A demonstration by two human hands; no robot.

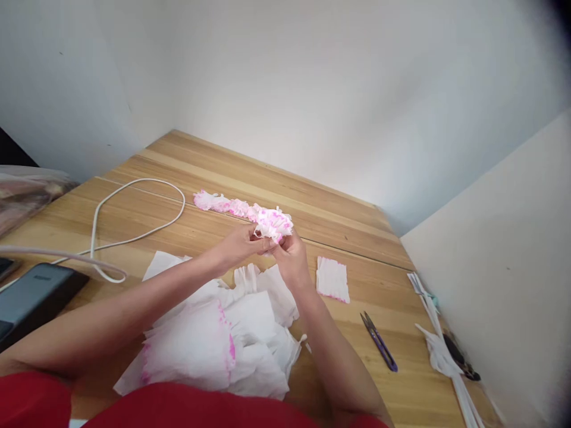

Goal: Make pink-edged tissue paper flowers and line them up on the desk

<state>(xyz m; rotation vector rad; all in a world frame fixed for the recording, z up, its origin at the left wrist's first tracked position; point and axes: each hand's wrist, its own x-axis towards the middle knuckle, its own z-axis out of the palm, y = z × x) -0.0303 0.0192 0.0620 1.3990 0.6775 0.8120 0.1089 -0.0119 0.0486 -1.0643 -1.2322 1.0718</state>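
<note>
Both my hands meet over the middle of the wooden table [348,226]. My left hand [244,241] and my right hand [291,257] pinch the base of a ruffled white paper flower with pink edges [273,224]. A chain of similar pink and white ruffles [223,204] trails from it to the left along the table. Below my forearms lies a heap of white tissue sheets, some with pink borders [214,345]. A small pleated white piece with a pink edge [332,279] lies just right of my right wrist.
Small purple-handled snips [379,342] lie to the right. White strips and a dark tool [446,351] sit by the right wall. A white cable [134,214] loops at the left, near a dark flat device [35,294]. Walls close off the far side and right.
</note>
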